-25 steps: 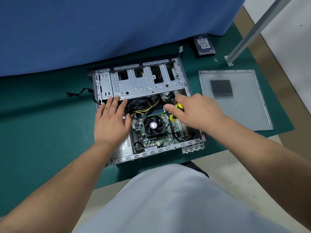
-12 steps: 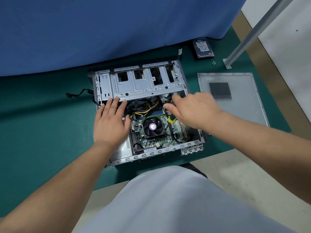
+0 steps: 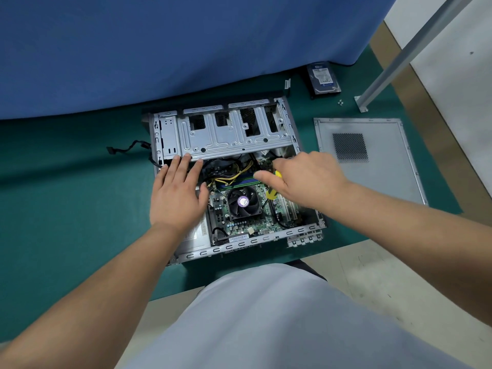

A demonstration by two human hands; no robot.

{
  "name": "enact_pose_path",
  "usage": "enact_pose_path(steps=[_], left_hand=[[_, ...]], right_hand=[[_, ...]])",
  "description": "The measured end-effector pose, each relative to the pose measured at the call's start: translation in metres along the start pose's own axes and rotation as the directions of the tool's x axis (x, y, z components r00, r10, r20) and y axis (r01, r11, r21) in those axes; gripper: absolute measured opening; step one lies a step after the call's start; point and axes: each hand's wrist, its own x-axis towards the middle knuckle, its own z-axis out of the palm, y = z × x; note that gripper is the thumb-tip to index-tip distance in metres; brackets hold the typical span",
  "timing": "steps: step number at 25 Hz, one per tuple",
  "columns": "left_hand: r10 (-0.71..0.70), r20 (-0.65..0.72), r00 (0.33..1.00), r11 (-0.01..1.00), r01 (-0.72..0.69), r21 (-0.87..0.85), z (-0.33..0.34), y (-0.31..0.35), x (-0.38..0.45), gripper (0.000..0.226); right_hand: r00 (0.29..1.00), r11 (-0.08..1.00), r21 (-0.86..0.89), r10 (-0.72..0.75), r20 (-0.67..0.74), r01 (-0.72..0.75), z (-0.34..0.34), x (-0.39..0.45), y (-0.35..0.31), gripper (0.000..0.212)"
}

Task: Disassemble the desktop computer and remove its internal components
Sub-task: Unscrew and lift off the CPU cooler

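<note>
Right grip: the right hand (image 3: 306,179) curls round a yellow-and-black screwdriver (image 3: 273,191), whose handle shows below the thumb and between the fingers; the tip is hidden under the hand.
Left grip: the left hand (image 3: 177,198) holds nothing; it lies flat, fingers straight and spread, with the fingertips (image 3: 186,157) touching the near edge of the drive cage (image 3: 231,134).
Computer case: the open desktop case (image 3: 239,243) lies on its side on the green mat (image 3: 66,209), near the mat's front edge, directly ahead of the person.
Motherboard: the green motherboard (image 3: 239,227) sits in the case's near half, between the two hands.
CPU fan: a black cooler fan (image 3: 243,202) with a purple hub label stands in the middle of the board, just beside the screwdriver handle.
Cables: yellow and black wires (image 3: 234,174) bunch under the drive cage edge; a black cable (image 3: 127,147) trails out onto the mat on the case's left side.
Side panel: the grey side panel (image 3: 372,161), with a perforated vent patch, lies flat on the mat to the right of the case.
Hard drive: a hard drive (image 3: 323,77) with a blue label rests at the far edge of the mat, against the blue cloth (image 3: 159,49).
Screws: small loose screws (image 3: 340,103) lie between the hard drive and the foot of a metal post (image 3: 399,49).
</note>
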Motion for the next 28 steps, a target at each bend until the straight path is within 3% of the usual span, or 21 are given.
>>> enact_pose_path(steps=[2,4,5,7,9,11,13,15,17,18,20,22,24,26,28], left_hand=[[0.001,0.002,1.0,1.0,-0.001,-0.001,0.0,0.0,0.0,0.061],[0.0,0.001,1.0,1.0,0.0,-0.001,0.0,0.0,0.0,0.061],[0.0,0.0,1.0,1.0,0.0,-0.002,0.0,0.0,0.0,0.061],[0.0,-0.002,1.0,1.0,0.0,-0.004,0.0,0.0,0.0,0.06],[0.0,-0.007,1.0,1.0,0.0,-0.003,0.0,0.0,0.0,0.06],[0.002,-0.011,1.0,1.0,-0.002,-0.005,-0.001,0.001,0.0,0.059],[0.001,-0.008,1.0,1.0,-0.001,-0.009,-0.001,0.001,0.0,0.059],[-0.001,-0.003,1.0,1.0,0.001,-0.011,-0.001,0.001,0.0,0.059],[-0.002,0.001,1.0,1.0,0.002,-0.007,-0.001,0.0,0.0,0.059],[-0.001,0.003,1.0,1.0,0.001,-0.007,0.0,0.0,0.0,0.059],[-0.003,0.003,1.0,1.0,0.003,-0.009,-0.001,0.0,0.0,0.06],[-0.004,0.002,1.0,1.0,0.004,-0.011,-0.001,0.0,0.0,0.06],[-0.004,0.007,1.0,1.0,0.004,-0.012,-0.001,0.001,0.0,0.06],[-0.003,0.005,1.0,1.0,0.003,-0.012,-0.001,0.001,-0.001,0.06],[-0.002,0.005,1.0,1.0,0.002,-0.007,-0.001,0.0,-0.001,0.06]], right_hand=[[0.992,0.992,0.025,-0.123,-0.03,0.123,0.004,0.004,0.005,0.052],[0.927,0.924,0.129,-0.369,0.06,0.36,0.001,0.005,0.014,0.035],[0.898,0.895,0.192,-0.427,0.102,0.404,-0.002,0.005,0.018,0.032],[0.905,0.899,0.223,-0.408,0.117,0.376,-0.005,0.001,0.017,0.031],[0.971,0.969,0.077,-0.237,0.02,0.235,-0.001,-0.003,0.007,0.044],[0.989,0.99,-0.043,-0.138,-0.051,0.136,0.001,-0.003,0.0,0.056],[0.977,0.979,-0.02,-0.205,-0.061,0.205,0.002,0.0,0.002,0.051],[0.916,0.914,0.082,-0.4,0.026,0.397,0.0,0.001,0.008,0.039],[0.892,0.891,0.145,-0.444,0.08,0.43,-0.001,-0.004,0.011,0.043],[0.926,0.923,0.127,-0.372,0.059,0.363,0.001,-0.008,0.009,0.048],[0.997,0.997,0.031,-0.066,-0.042,0.067,0.005,-0.015,-0.001,0.062],[0.993,0.995,-0.034,0.092,-0.075,-0.095,0.008,-0.014,-0.006,0.066],[0.996,0.999,0.004,-0.052,-0.079,0.052,0.01,-0.013,-0.003,0.052],[0.943,0.941,0.074,-0.328,-0.053,0.331,0.006,-0.01,0.002,0.032],[0.927,0.917,0.135,-0.375,-0.023,0.374,0.004,-0.009,0.004,0.03]])
